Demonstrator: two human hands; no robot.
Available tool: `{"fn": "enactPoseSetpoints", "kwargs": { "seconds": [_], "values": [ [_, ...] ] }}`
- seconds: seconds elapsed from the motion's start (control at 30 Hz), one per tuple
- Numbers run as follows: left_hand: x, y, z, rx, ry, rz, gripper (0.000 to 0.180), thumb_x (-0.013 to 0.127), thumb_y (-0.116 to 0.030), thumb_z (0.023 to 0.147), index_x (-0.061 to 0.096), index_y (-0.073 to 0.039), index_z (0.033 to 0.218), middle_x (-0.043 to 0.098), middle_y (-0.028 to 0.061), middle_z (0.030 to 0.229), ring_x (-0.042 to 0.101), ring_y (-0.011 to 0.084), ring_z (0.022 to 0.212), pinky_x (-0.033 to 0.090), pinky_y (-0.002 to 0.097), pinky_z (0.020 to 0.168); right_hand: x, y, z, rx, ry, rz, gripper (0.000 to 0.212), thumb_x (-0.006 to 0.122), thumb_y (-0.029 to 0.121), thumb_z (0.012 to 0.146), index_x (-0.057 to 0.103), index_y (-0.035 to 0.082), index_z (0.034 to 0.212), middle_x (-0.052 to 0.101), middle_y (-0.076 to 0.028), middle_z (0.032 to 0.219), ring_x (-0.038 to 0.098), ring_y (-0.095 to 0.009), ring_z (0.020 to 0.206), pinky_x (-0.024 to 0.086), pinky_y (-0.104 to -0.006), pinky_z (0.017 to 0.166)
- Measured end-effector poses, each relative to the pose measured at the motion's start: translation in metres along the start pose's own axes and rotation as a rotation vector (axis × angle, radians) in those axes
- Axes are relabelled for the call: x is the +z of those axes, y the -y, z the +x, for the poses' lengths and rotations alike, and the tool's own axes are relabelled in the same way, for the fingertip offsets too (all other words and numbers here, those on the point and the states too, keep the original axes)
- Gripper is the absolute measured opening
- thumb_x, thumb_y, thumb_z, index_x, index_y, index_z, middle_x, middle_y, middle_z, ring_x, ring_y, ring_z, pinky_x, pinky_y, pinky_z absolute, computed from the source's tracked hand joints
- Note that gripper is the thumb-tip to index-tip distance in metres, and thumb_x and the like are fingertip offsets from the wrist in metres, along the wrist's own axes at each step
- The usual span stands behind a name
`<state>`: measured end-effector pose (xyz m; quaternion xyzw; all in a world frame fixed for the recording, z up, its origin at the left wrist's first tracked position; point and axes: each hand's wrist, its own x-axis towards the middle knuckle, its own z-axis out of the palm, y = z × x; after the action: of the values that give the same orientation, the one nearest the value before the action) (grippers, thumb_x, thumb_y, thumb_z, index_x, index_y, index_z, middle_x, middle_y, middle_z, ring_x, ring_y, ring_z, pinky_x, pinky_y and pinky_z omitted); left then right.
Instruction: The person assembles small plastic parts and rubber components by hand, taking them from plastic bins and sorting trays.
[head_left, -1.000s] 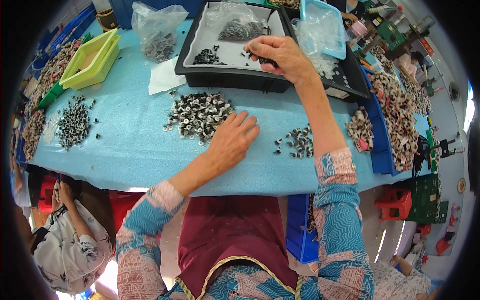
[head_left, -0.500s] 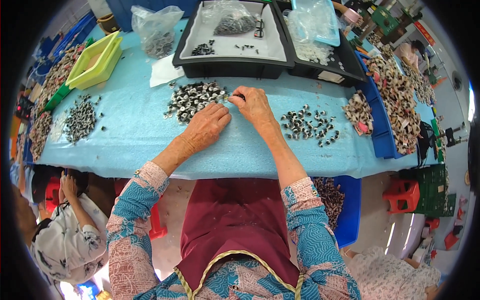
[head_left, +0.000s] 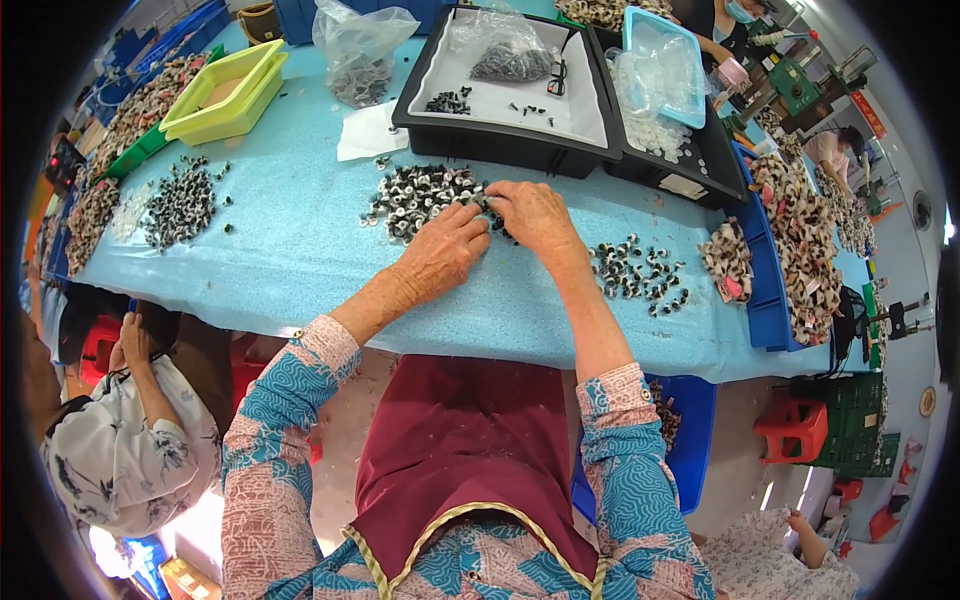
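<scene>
On the blue table cover, a pile of small black-and-white button-like parts (head_left: 418,200) lies in front of me. My left hand (head_left: 445,250) rests at the pile's near right edge, fingers bent and close together, tips hidden among the parts. My right hand (head_left: 538,215) is at the pile's right edge, its thumb and fingers curled inward over several dark parts. What either hand pinches is too small and too covered to make out. Right of my right forearm is a looser group of similar parts (head_left: 640,275), with gaps between them.
A black tray (head_left: 510,148) with a white liner holds a bag and loose black pieces. Beside it, a black bin (head_left: 690,190) holds clear discs. Yellow trays (head_left: 225,110) and another parts pile (head_left: 182,210) are left. A blue crate (head_left: 770,290) of spotted plush pieces is right.
My right hand has shifted inward against the pile; dark parts earlier seen in its curled fingers are now mostly covered. My left hand stays by the pile. The whole view has shifted slightly.
</scene>
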<state>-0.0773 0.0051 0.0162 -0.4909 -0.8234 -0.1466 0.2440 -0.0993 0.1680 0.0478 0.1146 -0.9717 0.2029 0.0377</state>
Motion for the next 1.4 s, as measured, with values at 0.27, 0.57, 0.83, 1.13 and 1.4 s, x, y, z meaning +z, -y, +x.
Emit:
{"fn": "enactPoseSetpoints", "kwargs": {
  "seconds": [0.27,0.57,0.83,1.13,1.4],
  "values": [
    [-0.040,-0.025,-0.007,-0.122,-0.255,0.001,0.018,0.058,0.001,0.063,0.059,-0.004,0.081,0.055,0.0069,0.086,0.052,0.0249,0.089,0.042,0.0369,0.081,-0.023,-0.025,-0.011,-0.115,-0.185,0.219,0.022,0.052,0.001,0.077,0.064,0.005,0.095,0.065,-0.015,0.075,0.064,-0.021,0.064,0.051,-0.0310,0.056],
    [-0.052,-0.052,-0.056,-0.573,-0.329,-0.111,0.013,0.067,-0.002,0.065,0.061,-0.009,0.074,0.055,0.0013,0.069,0.050,0.0198,0.072,0.036,0.0329,0.067,-0.003,-0.015,-0.071,-0.100,-0.148,0.232,0.015,0.064,0.006,0.071,0.066,0.007,0.086,0.063,-0.010,0.077,0.062,-0.023,0.070,0.048,-0.0318,0.065],
    [-0.046,-0.048,-0.069,-0.705,-0.285,-0.144,0.013,0.067,-0.004,0.066,0.063,-0.009,0.077,0.057,0.0022,0.072,0.051,0.0212,0.074,0.036,0.0334,0.068,0.019,-0.005,-0.070,-0.090,-0.201,0.183,0.014,0.066,0.009,0.071,0.064,0.010,0.085,0.058,-0.009,0.082,0.057,-0.030,0.079,0.046,-0.0390,0.069],
    [-0.031,-0.042,-0.055,-0.706,-0.117,-0.260,0.014,0.068,-0.006,0.064,0.065,-0.009,0.077,0.057,0.0045,0.071,0.051,0.0235,0.073,0.039,0.0338,0.069,0.025,0.003,-0.098,0.144,-0.176,1.023,0.014,0.062,0.000,0.076,0.064,0.002,0.089,0.064,-0.008,0.080,0.059,-0.013,0.065,0.048,-0.0253,0.058],
    [-0.034,-0.046,-0.038,-1.019,-0.110,-0.737,0.010,0.067,-0.003,0.068,0.062,-0.005,0.076,0.058,0.0023,0.070,0.055,0.0146,0.066,0.042,0.0274,0.058,0.034,0.011,-0.109,0.119,-0.013,1.554,0.015,0.061,-0.002,0.076,0.061,-0.003,0.091,0.063,-0.010,0.079,0.058,-0.012,0.064,0.048,-0.0233,0.057]
  ]
}}
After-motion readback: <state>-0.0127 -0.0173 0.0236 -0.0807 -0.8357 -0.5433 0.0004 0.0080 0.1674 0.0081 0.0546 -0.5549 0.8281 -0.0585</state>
